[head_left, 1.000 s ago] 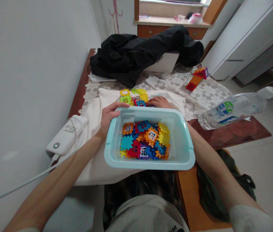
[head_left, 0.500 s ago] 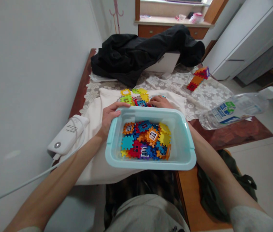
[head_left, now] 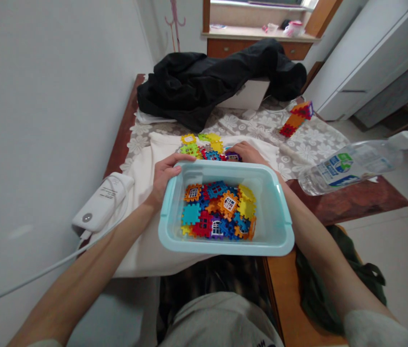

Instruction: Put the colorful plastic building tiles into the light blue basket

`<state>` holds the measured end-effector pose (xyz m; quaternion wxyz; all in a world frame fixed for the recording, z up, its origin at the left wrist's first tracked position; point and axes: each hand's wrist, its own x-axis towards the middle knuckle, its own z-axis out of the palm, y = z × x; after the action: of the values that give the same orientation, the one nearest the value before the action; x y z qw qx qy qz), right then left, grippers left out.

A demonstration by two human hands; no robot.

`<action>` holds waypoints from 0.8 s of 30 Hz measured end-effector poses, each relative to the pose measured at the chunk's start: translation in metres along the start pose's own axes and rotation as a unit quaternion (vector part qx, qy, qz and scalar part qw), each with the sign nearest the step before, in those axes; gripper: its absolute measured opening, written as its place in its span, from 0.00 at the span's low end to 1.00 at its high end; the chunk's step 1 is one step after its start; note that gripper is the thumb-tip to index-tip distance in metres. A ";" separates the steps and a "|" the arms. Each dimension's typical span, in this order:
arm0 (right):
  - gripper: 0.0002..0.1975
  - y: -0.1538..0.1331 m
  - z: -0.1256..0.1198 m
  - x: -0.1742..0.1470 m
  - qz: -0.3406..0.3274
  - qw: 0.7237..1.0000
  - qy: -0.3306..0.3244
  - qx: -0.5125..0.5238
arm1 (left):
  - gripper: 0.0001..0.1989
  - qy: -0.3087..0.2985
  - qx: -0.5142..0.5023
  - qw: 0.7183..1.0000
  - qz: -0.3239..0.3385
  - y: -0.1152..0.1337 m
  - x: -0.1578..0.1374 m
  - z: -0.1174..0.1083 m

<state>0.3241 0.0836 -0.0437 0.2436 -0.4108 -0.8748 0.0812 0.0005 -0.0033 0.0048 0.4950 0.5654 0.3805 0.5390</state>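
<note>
Your left hand (head_left: 165, 172) grips the light-blue bin (head_left: 225, 247) at its far-left corner, by the white cloth's (head_left: 146, 253) near edge. Its long axis runs left-right, mouth facing you. Your right hand (head_left: 247, 152) reaches the loose pieces (head_left: 215, 146) beyond; I can't tell its grip.

Grey top (head_left: 218, 315) with dark lettering (head_left: 260, 343)
</note>
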 end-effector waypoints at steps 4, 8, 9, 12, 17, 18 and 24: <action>0.18 0.001 0.003 -0.002 0.008 0.999 0.019 0.035 | 0.18 -0.003 0.002 1.000 0.005 -0.001 0.000 -0.001; 0.15 -0.001 0.004 -0.002 -0.002 0.995 0.045 0.093 | 0.17 -0.004 0.001 1.000 0.003 -0.002 0.000 -0.002; 0.14 -0.002 0.004 -0.001 -0.008 0.994 0.049 0.098 | 0.18 -0.004 0.003 1.000 0.002 -0.002 0.000 -0.002; 0.15 -0.004 0.005 0.001 0.010 0.996 0.063 0.054 | 0.18 -0.006 0.006 1.000 0.000 -0.003 0.001 -0.002; 0.25 0.003 0.005 0.000 0.105 0.993 0.037 -0.039 | 0.17 -0.003 -0.001 1.000 0.003 -0.005 0.001 -0.002; 0.24 0.005 0.004 0.000 0.101 0.994 0.029 -0.023 | 0.17 -0.003 0.000 1.000 0.004 -0.005 0.001 -0.002; 0.16 0.009 0.006 0.002 0.051 0.992 0.088 0.079 | 0.18 0.004 0.010 1.000 0.007 -0.004 0.002 -0.002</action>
<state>0.3262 0.0912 -0.0516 0.3471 -0.4400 -0.8185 0.1262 -0.0005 -0.0006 0.0017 0.4839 0.5711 0.3836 0.5409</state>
